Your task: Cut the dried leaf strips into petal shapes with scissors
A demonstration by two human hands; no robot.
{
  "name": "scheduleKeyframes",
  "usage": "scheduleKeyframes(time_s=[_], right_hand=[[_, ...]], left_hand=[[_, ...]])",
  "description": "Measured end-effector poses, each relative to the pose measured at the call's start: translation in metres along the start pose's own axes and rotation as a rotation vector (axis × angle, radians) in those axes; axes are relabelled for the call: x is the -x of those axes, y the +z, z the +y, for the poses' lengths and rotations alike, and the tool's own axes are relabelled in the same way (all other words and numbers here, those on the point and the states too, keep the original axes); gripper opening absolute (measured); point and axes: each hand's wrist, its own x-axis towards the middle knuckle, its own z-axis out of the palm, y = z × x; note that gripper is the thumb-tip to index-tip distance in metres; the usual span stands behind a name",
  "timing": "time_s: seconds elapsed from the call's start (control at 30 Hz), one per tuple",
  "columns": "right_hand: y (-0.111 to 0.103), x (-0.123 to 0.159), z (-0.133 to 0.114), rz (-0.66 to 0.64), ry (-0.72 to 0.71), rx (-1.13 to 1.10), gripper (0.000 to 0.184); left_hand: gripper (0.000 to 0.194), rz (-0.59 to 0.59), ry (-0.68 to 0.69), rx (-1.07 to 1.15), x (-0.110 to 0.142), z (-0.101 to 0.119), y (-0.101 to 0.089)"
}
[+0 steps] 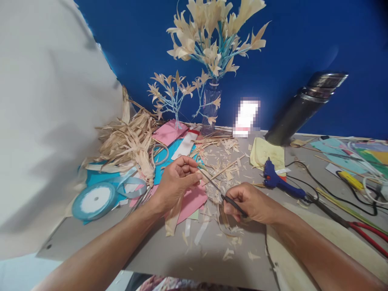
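In the head view my right hand (250,202) is closed around the black handle of a thin rod-like tool (214,184). Its slim shaft slants up and left to the fingertips of my left hand (182,178). The left thumb and fingers are pinched beside the shaft's tip, where a small greenish bit shows. What exactly they pinch is too small to name. Below that hand a pale corn husk strip (172,220) hangs over pink paper (192,202). Husk scraps (226,157) lie scattered around both hands.
At left are a blue ribbon roll (110,198) and a corn husk heap (130,139). Husk flowers (212,36) stand in a clear bottle (209,107) at the back. Right are a dark flask (298,109), a blue glue gun (281,182) with its cord, and red-handled pliers (370,232).
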Motion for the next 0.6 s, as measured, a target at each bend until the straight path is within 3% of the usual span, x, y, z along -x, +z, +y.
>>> scheduleKeyframes(time_s=[0.4, 0.6], right_hand=[[-0.0003, -0.0007, 0.0019, 0.06, -0.009, 0.174, 0.042], [0.0035, -0.003, -0.0004, 0.226, -0.054, 0.438, 0.045]], left_hand=[[0.025, -0.07, -0.006, -0.061, 0.001, 0.0017, -0.0022], [0.018, -0.05, -0.047, -0.22, -0.0031, 0.0042, -0.0072]])
